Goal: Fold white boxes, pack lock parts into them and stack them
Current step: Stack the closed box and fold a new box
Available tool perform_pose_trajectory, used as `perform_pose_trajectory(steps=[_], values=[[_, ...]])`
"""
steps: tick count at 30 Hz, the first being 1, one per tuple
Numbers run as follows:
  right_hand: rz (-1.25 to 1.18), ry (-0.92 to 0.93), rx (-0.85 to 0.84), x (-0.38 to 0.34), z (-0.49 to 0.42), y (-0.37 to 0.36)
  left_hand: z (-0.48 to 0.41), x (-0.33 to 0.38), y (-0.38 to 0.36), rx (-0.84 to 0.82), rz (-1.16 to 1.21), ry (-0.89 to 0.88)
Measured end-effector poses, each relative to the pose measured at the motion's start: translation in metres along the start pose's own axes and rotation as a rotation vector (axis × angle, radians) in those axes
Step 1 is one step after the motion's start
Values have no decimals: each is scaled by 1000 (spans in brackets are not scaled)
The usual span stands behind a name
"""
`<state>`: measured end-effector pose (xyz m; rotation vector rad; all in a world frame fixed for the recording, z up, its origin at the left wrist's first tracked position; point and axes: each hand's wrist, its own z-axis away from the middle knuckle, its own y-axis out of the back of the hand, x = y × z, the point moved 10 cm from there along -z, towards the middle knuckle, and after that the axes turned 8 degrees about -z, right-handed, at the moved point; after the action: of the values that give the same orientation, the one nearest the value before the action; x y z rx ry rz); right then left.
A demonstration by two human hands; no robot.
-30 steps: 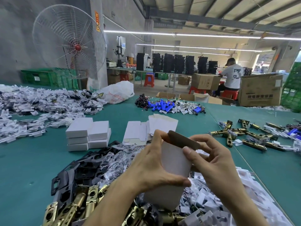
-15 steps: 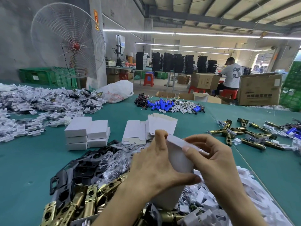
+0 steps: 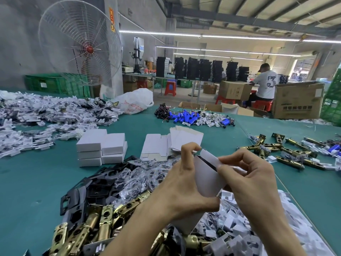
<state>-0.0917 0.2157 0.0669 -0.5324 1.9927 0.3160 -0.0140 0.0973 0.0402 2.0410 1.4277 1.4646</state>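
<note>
stacked boxes (image 3: 101, 149) left of flat blanks (image 3: 173, 145)

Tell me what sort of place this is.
Probably a factory packing floor for door-lock hardware: brass latch bolts heaped on a long green table, stacked folded white boxes, and big cardboard cartons beyond it.

Cannot see the lower half of the white box (image 3: 206, 176), covered by the left grip (image 3: 184, 190). Cannot tell what lies inside its dark slit. Cannot read the print on the cardboard carton (image 3: 297, 100): blurred. Cannot follow the brass latches (image 3: 92, 221) past the bottom edge.
</note>
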Motion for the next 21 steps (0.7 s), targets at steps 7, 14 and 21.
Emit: perform_pose_trajectory(steps=[7, 14, 21], values=[[26, 16, -126, -11, 2, -12, -1, -4, 7, 46, 48, 21], [-72, 9, -349, -14, 4, -25, 0, -10, 19, 84, 130, 61], [-176, 112, -353, -22, 3, -23, 1, 2, 28, 131, 140, 2]])
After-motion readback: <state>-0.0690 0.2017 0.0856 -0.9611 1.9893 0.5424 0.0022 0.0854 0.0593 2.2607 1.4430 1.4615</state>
